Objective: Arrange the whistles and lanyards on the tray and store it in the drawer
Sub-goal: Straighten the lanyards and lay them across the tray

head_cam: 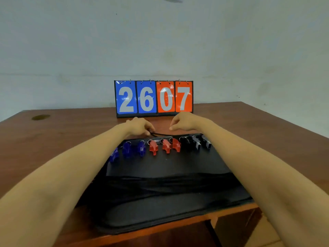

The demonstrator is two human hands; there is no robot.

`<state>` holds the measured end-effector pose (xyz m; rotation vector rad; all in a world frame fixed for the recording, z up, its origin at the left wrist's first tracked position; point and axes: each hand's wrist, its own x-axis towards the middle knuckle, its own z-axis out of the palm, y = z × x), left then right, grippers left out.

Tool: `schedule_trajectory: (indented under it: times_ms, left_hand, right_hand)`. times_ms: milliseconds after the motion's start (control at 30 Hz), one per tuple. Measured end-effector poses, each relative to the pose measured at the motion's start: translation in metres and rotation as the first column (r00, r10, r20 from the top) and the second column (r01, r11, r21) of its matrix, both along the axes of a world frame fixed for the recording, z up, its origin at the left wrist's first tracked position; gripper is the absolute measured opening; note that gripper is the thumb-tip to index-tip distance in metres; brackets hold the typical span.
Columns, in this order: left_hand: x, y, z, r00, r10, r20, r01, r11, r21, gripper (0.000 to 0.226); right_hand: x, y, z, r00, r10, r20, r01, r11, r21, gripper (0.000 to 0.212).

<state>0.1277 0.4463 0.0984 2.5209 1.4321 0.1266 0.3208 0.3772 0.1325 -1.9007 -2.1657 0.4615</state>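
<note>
Forearms, two, bare, reaching out from the near corners to the far side of the tray; desk point(249, 122), brown wood, near edge just under the tray's front, with bare room to left, right and rear; tray point(169, 164), flat and black, its front lip at or slightly over the desk's near edge; scoreboard point(154, 98), flip type, reading 2607, upright just behind the hands and limiting forward reach; lanyards point(160, 186), black cords, bunched in a band across the tray's near half; whistles point(153, 147), nine in a row along the tray's far edge, three blue, three red, three black, rings toward the rear; left hand point(140, 128), fingers curled down, pinching a black cord point(161, 134) just beyond the tray's rear edge; right hand point(185, 123), loosely curled, whether it holds anything cannot be told. Step judged: arranging, last cord being tidied. Next move calls for laying that cord onto the tray, then gripping both side edges, which lie clear, and lifting level toward the drawer, not clearly in view
</note>
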Motion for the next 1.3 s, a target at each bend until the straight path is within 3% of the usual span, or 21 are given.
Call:
schedule_trajectory:
  times_ms: [100, 167, 267, 367, 667, 767, 900, 1067, 1200, 1300]
  left_hand:
    - [0.003, 0.01, -0.003, 0.999, 0.046, -0.018, -0.044, 0.994, 0.1, 0.011]
    - [0.006, 0.009, -0.001, 0.997, 0.068, -0.044, -0.059, 0.982, 0.18, 0.013]
    - [0.008, 0.007, 0.005, 0.994, 0.091, 0.068, -0.107, 0.947, 0.303, 0.01]
    - [0.001, 0.005, 0.016, 0.976, 0.084, 0.201, -0.141, 0.947, 0.289, 0.01]
    - [-0.052, 0.003, 0.042, 0.915, 0.198, 0.351, -0.333, 0.862, 0.383, 0.019]
    - [-0.056, 0.001, 0.042, 0.913, 0.227, 0.34, -0.359, 0.844, 0.399, 0.023]
    - [-0.059, -0.004, 0.044, 0.921, 0.203, 0.332, -0.339, 0.837, 0.43, 0.026]
    - [-0.075, -0.017, 0.052, 0.968, 0.184, 0.169, -0.245, 0.831, 0.499, 0.027]
    - [-0.08, -0.038, 0.064, 0.952, 0.204, 0.23, -0.302, 0.763, 0.572, 0.028]
    - [-0.085, -0.056, 0.072, 0.937, 0.19, 0.294, -0.33, 0.76, 0.56, 0.028]
  right_hand:
    - [-0.008, 0.012, -0.011, 1.0, 0.025, 0.0, -0.025, 0.999, -0.045, 0.031]
    - [-0.014, 0.019, -0.015, 0.999, 0.044, -0.005, -0.044, 0.997, -0.06, 0.033]
    - [-0.019, 0.026, -0.018, 0.998, 0.062, 0.014, -0.061, 0.998, -0.028, 0.024]
    - [-0.018, 0.028, -0.015, 0.999, 0.043, -0.004, -0.042, 0.998, 0.04, 0.028]
    - [0.023, 0.013, 0.021, 0.977, 0.031, -0.212, 0.001, 0.989, 0.147, 0.02]
    - [0.028, 0.009, 0.026, 0.959, 0.026, -0.283, 0.027, 0.983, 0.18, 0.024]
    - [0.032, 0.001, 0.031, 0.931, 0.039, -0.363, 0.019, 0.988, 0.154, 0.016]
    - [0.047, -0.013, 0.039, 0.887, 0.02, -0.461, 0.063, 0.984, 0.165, 0.016]
    - [0.046, -0.031, 0.045, 0.916, 0.024, -0.4, 0.049, 0.984, 0.173, 0.004]
    - [0.044, -0.052, 0.051, 0.943, 0.022, -0.331, 0.06, 0.97, 0.237, 0.007]
